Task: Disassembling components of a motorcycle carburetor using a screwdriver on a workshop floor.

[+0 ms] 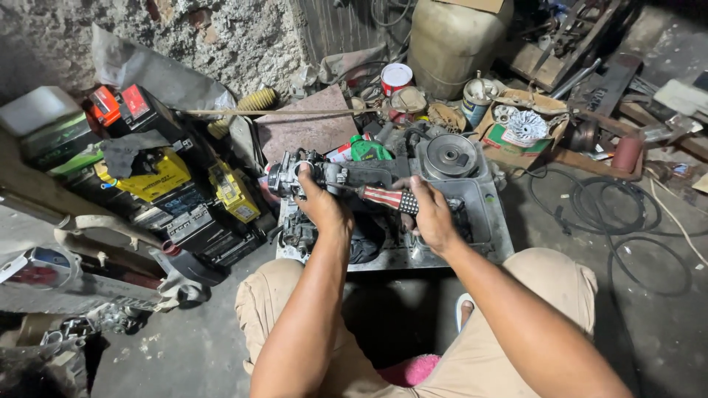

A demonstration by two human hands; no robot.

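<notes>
I see a grey metal engine part [324, 177] held over the middle of a shallow metal tray [498, 228]. My left hand [322, 206] grips it from below, fingers clamped around its body. My right hand [431, 214], at three o'clock from it, has its fingers closed on a screwdriver [391, 197] with a striped handle, tip toward the part. A round pulley [450, 155] sits at the tray's one o'clock corner. Stacked batteries [155, 177] lie at nine o'clock, and coiled cable [612, 214] on the floor at three.
</notes>
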